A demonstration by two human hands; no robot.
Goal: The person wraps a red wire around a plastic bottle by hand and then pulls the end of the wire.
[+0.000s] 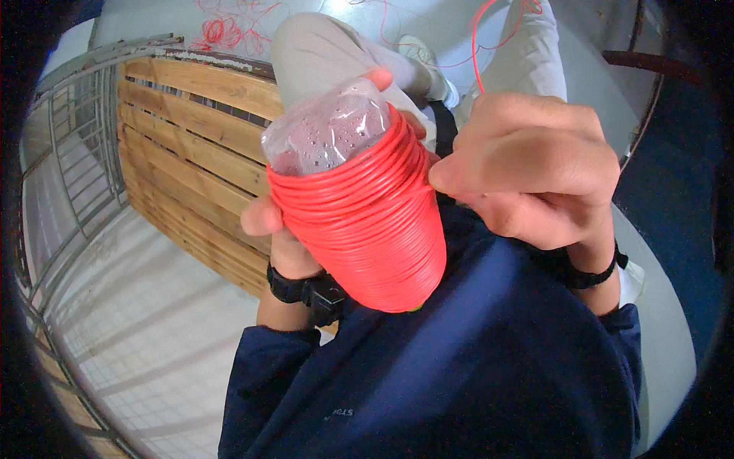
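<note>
A clear plastic bottle [329,130] with droplets inside it is held tilted in front of my chest. Red cord [359,229] is wound round it in many close turns, neat toward the near end and looser, overlapping, toward the clear end. My left hand [264,217] is wrapped round the bottle from beneath; its thumb shows at the left side and a fingertip at the far end, the rest hidden. At the bottle's right side my right hand [535,172] is closed, thumb and forefinger pinching the cord against the turns. A loose length of cord [475,53] rises behind this hand.
A tangle of red cord [220,32] lies on the floor beyond my knees, with thin strands trailing right. At my left stands a slatted wooden bench [191,153] with a metal frame [69,161]. A dark metal bar [650,65] juts in at the right.
</note>
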